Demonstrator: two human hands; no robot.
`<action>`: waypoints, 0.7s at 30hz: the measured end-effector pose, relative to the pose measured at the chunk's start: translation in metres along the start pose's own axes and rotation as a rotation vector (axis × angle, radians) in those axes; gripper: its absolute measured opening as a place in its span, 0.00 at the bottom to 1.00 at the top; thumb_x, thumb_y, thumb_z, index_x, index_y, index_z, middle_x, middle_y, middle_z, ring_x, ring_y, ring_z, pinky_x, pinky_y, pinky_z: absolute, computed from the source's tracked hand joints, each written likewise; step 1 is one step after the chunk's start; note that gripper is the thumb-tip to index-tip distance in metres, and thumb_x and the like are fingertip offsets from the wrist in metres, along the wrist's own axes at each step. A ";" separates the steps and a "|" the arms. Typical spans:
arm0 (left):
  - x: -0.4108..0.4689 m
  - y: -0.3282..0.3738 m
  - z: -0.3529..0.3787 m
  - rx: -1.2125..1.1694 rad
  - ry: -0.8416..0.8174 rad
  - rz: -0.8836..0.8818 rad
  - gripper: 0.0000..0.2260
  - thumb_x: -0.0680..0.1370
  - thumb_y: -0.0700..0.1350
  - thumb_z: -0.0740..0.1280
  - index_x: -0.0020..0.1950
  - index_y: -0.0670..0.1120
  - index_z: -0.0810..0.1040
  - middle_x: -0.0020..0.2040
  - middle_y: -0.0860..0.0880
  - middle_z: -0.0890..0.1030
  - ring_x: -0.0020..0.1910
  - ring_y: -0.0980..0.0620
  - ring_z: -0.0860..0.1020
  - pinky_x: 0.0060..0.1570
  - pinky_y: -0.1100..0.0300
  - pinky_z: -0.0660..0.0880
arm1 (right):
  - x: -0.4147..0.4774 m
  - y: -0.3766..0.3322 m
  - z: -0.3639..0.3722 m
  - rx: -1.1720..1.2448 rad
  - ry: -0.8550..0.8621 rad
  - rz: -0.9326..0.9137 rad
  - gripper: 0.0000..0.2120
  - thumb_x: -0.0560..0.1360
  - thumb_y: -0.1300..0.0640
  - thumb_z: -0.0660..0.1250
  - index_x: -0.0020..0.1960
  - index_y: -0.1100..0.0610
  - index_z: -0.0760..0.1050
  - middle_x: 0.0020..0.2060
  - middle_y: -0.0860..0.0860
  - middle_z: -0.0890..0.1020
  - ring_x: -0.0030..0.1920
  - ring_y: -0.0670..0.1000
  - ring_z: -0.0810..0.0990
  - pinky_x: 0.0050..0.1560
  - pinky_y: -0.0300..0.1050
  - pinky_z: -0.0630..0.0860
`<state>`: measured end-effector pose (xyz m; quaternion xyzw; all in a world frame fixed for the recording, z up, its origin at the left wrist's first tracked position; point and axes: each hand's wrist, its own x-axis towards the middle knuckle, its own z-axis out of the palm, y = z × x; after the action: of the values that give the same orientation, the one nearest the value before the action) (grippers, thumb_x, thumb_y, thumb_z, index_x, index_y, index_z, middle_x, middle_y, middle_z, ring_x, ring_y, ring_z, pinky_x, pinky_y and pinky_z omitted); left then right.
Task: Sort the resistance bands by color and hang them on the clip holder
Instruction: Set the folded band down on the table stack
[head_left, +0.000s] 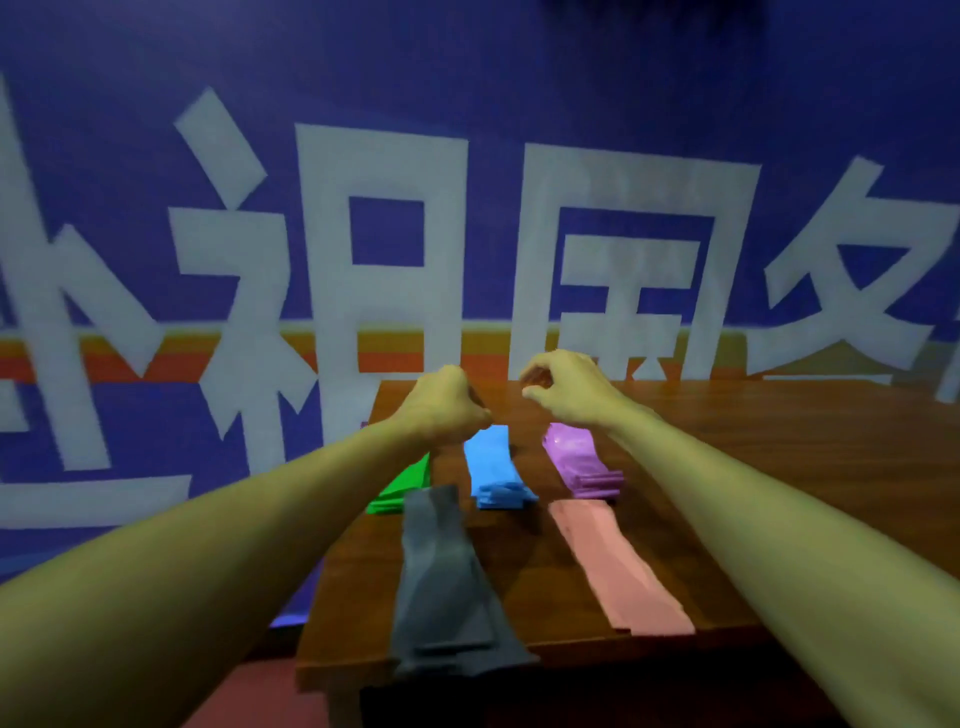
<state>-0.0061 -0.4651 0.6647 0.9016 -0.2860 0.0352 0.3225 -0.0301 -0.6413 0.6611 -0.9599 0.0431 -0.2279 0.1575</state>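
Observation:
Five piles of resistance bands lie on a wooden table (779, 467): green (402, 486), blue (493, 467), purple (579, 460), dark grey (447, 582) and pink (613, 566). The grey pile hangs slightly over the table's near edge. Both arms reach over the piles toward the far edge. My left hand (447, 402) is closed in a fist above the far end of the green and blue piles, with nothing visible in it. My right hand (563, 387) hovers above the purple pile, fingers curled and pinched, apparently empty. No clip holder is in view.
A blue wall (467, 78) with large white characters and an orange-yellow stripe stands right behind the table. The table's left edge runs just beside the green pile. Reddish floor (249, 696) shows below left. The table's right half holds nothing visible.

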 end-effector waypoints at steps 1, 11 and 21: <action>-0.010 -0.010 -0.015 0.001 0.023 -0.006 0.09 0.74 0.41 0.68 0.52 0.40 0.84 0.47 0.43 0.84 0.42 0.49 0.81 0.43 0.59 0.76 | -0.001 -0.022 0.000 -0.017 -0.039 -0.048 0.10 0.76 0.59 0.68 0.56 0.58 0.80 0.53 0.54 0.83 0.51 0.49 0.79 0.51 0.40 0.73; -0.136 -0.189 -0.161 0.065 0.080 -0.218 0.10 0.76 0.43 0.66 0.55 0.44 0.80 0.46 0.42 0.83 0.38 0.46 0.79 0.37 0.57 0.78 | -0.012 -0.243 0.082 -0.217 -0.336 -0.359 0.15 0.76 0.55 0.67 0.60 0.59 0.78 0.54 0.55 0.82 0.56 0.54 0.79 0.55 0.43 0.72; -0.244 -0.406 -0.154 -0.071 0.054 -0.544 0.15 0.75 0.50 0.70 0.59 0.46 0.77 0.47 0.46 0.81 0.42 0.49 0.78 0.43 0.60 0.73 | -0.039 -0.358 0.301 -0.283 -0.746 -0.503 0.15 0.77 0.51 0.65 0.62 0.56 0.75 0.58 0.55 0.80 0.57 0.56 0.77 0.59 0.51 0.75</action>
<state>0.0274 0.0036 0.4979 0.9321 -0.0255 -0.0390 0.3591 0.0750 -0.2116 0.5052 -0.9689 -0.2199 0.1097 -0.0301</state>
